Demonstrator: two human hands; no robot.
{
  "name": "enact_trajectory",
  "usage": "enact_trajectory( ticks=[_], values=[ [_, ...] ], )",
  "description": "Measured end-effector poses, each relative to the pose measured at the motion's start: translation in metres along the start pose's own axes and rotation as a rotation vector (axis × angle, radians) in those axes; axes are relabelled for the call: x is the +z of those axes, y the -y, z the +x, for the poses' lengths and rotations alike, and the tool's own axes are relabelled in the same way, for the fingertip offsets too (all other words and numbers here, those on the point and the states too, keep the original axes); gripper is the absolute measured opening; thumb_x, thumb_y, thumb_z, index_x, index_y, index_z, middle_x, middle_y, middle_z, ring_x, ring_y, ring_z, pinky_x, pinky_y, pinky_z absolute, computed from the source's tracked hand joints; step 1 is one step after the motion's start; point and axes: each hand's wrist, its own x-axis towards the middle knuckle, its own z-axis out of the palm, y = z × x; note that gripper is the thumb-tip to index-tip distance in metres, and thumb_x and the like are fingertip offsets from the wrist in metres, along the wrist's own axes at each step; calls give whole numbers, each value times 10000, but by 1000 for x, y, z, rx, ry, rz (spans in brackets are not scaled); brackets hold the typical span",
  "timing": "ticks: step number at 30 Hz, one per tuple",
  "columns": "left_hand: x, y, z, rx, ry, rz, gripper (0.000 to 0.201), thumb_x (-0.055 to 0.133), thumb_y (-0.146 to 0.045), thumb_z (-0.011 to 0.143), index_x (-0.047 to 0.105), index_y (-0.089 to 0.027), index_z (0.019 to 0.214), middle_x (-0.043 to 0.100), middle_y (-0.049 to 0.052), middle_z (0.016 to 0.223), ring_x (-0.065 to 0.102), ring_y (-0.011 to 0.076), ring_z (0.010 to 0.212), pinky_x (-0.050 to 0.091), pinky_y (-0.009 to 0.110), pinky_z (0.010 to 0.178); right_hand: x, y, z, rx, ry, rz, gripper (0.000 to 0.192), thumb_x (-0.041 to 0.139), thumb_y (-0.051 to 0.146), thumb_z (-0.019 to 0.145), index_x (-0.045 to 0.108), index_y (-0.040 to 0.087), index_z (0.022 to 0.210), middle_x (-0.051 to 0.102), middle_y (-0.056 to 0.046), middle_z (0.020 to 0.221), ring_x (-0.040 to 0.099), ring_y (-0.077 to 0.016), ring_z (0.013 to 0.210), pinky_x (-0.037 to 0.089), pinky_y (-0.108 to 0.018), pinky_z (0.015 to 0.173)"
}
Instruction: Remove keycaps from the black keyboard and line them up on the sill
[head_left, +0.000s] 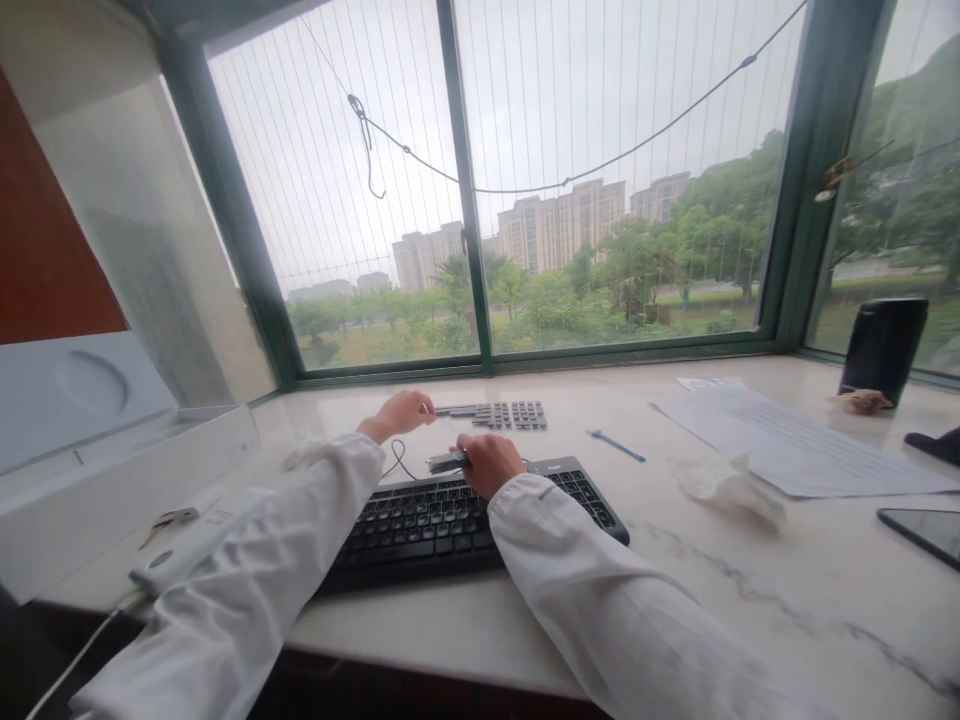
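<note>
A black keyboard (420, 525) lies near the counter's front edge, its cable looping out behind it. Over its back edge, my right hand (496, 462) is closed round a small dark block-like piece (448, 461), whose kind I cannot make out. Beyond the keyboard, grey keycaps (517, 414) are laid out in rows. My left hand (401, 413) is at the left end of these rows, fingers curled and pinched together beside the nearest caps. Whatever its fingertips hold, if anything, is too small to tell. White sleeves cover both forearms.
To the right lie a blue stick-like tool (616, 445), crumpled tissue (731, 490), a printed sheet (802, 445) and a phone (926, 532). A dark can (885, 345) stands by the window. At left are keys (171, 520), a white power strip (199, 545) and a clear-sided box (150, 470).
</note>
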Motion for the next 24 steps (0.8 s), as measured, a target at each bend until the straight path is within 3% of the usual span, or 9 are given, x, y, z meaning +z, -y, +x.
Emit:
enact_trajectory(
  ticks=[3, 6, 8, 12, 15, 18, 24],
  values=[
    [-16, -7, -48, 37, 11, -44, 258, 600, -426, 812, 762, -226, 823, 734, -5, 773, 650, 153, 747, 433, 227, 686, -2, -1, 0, 17, -21, 14, 294, 368, 353, 971, 625, 228, 1035, 707, -94, 928, 660, -217, 825, 404, -297, 694],
    [-20, -22, -100, 20, 45, -125, 271, 582, -447, 839, 763, -246, 850, 748, -14, 831, 659, 158, 770, 441, 231, 710, -1, -2, 1, 45, -31, 35, 241, 428, 330, 954, 631, 229, 1034, 711, -89, 911, 659, -209, 818, 383, -280, 681],
    [-14, -35, -131, 22, 25, -137, 276, 556, -445, 868, 756, -256, 892, 751, -3, 903, 662, 178, 839, 447, 247, 764, 1, -4, 3, 70, -66, 79, 236, 433, 314, 951, 645, 222, 998, 713, -86, 880, 657, -201, 801, 375, -271, 677],
    [8, -63, -176, -91, -154, -84, 344, 408, -353, 962, 729, -230, 947, 726, 70, 936, 650, 196, 868, 449, 296, 817, 8, -6, 7, 108, -206, 244, 210, 462, 300, 916, 655, 219, 924, 704, -63, 788, 649, -201, 775, 381, -265, 683],
    [26, -77, -193, -36, -292, -68, 355, 353, -267, 975, 703, -224, 1014, 685, 86, 1040, 596, 200, 974, 425, 328, 912, 7, -6, 11, 138, -275, 430, 224, 505, 375, 877, 656, 211, 902, 691, -55, 780, 635, -203, 770, 394, -263, 677],
    [40, -85, -200, -87, -386, -61, 304, 420, -210, 930, 679, -241, 1086, 657, 68, 1113, 539, 218, 1061, 402, 367, 951, 2, -3, 13, 175, -295, 590, 348, 483, 487, 869, 662, 189, 873, 681, -63, 783, 613, -197, 736, 405, -270, 666],
    [48, -94, -202, -179, -433, -30, 294, 462, -179, 884, 665, -231, 1090, 640, 90, 1119, 509, 245, 1081, 379, 418, 939, 0, 3, 16, 281, -351, 1046, 476, 521, 643, 789, 590, 176, 723, 504, 2, 520, 470, -136, 473, 362, -261, 469]
  ],
)
